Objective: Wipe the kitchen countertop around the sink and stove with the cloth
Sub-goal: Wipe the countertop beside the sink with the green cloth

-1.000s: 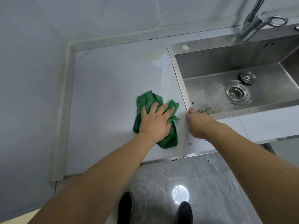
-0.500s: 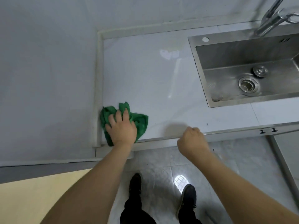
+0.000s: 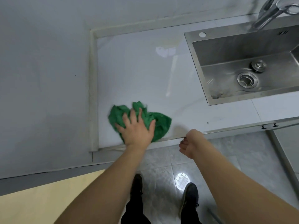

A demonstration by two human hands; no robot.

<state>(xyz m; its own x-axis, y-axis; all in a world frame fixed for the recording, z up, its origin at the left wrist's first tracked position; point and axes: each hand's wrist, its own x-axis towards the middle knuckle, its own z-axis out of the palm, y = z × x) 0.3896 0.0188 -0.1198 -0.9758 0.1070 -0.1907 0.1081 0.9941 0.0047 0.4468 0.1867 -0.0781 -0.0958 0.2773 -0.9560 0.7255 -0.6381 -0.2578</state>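
A crumpled green cloth [image 3: 159, 122] lies on the white countertop [image 3: 137, 75] near its front edge, left of the steel sink [image 3: 242, 50]. My left hand [image 3: 136, 128] presses flat on the cloth with fingers spread. Just right of the cloth, my right hand [image 3: 191, 143] hangs at the counter's front edge, loosely curled and cupped below the edge, holding nothing I can see. No stove is in view.
A grey wall [image 3: 43, 78] with a raised trim strip [image 3: 93, 94] bounds the counter on the left and back. A faucet [image 3: 271, 12] stands over the sink; a drain [image 3: 247, 80] and loose plug [image 3: 258, 65] sit in the basin. My shoes stand on the tiled floor [image 3: 161, 162].
My left hand has slid the cloth from the left wall corner rightward along the front edge. My right hand dropped slightly below the counter edge.
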